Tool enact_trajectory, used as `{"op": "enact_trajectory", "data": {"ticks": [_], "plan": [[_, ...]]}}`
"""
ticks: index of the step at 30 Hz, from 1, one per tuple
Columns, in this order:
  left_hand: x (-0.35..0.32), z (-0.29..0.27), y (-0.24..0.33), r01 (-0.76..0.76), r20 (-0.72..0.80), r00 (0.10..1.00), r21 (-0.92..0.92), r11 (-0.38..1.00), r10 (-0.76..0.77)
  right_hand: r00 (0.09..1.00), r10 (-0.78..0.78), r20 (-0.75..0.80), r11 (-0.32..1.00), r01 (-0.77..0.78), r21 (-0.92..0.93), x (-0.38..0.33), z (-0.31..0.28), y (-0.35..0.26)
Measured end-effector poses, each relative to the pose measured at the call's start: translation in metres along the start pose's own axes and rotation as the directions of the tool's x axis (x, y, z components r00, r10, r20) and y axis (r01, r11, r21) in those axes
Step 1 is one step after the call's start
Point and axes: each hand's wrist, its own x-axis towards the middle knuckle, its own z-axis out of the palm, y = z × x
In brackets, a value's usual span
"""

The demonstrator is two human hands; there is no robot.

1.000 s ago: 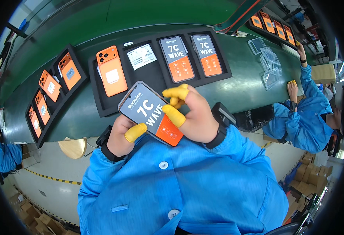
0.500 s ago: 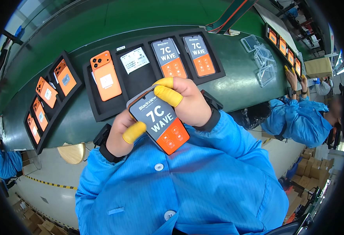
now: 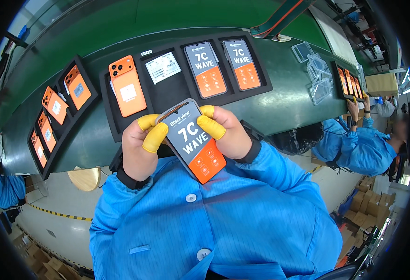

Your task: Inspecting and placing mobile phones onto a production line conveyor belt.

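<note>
Held phone (image 3: 195, 142): one, its printed front grey above and orange below, face up in front of the blue jacket (image 3: 167, 224), near the close edge of the green bench (image 3: 261, 112)
Phone's lean: top end angled away and to the left, orange end pointing toward the jacket
Left hand (image 3: 138, 148): comes in from the left with the wrist bent inward, thumb and index finger clamped on the phone's upper left corner
Right hand (image 3: 233, 136): faces it from the other side, thumb pressed on the front near the upper right edge, index finger bent at the top corner; its remaining fingers are hidden
Yellow finger cots (image 3: 155, 138): four in sight, two on each hand
Centre tray (image 3: 167, 97): one, black, four compartments; from the left, one back-up orange phone (image 3: 131, 74), one white label sheet (image 3: 163, 68) and two face-up phones (image 3: 205, 67)
Left tray (image 3: 74, 116): one, carrying four back-up orange handsets (image 3: 76, 89)
Far right tray (image 3: 337, 81): one, with four phones, a co-worker's hands (image 3: 353, 109) at its near edge
Clear plastic cases (image 3: 320, 88): a loose pile, overlapping too much for a sure count
Co-workers in blue: two, one at right, one at the far left edge
</note>
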Motion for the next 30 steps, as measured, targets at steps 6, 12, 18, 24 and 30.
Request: {"op": "enact_trajectory", "data": {"ticks": [6, 12, 18, 24, 30], "plan": [[0.01, 0.01, 0.023, 0.132, 0.029, 0.99, 0.076, 0.988, -0.134, 0.998, 0.007, -0.058, 1.0, -0.007, 0.007, -0.001, 0.002, 0.003], [0.008, 0.007, 0.017, 0.093, 0.026, 0.995, 0.093, 0.991, -0.096, 0.996, 0.024, -0.088, 0.998, -0.019, 0.055, -0.007, 0.009, 0.001], [0.003, 0.008, 0.012, 0.053, -0.002, 0.999, 0.06, 0.997, -0.053, 0.996, 0.087, 0.035, 0.996, -0.087, 0.006, -0.018, 0.001, 0.003], [-0.004, 0.013, 0.0, 0.155, 0.216, 0.968, -0.12, 0.981, -0.126, 0.998, -0.035, -0.052, 0.997, 0.031, -0.075, -0.009, 0.008, -0.009], [-0.01, 0.01, -0.004, 0.205, 0.142, 0.97, -0.035, 0.978, -0.198, 0.999, 0.051, -0.014, 0.994, -0.052, -0.097, -0.015, -0.008, 0.002]]}}
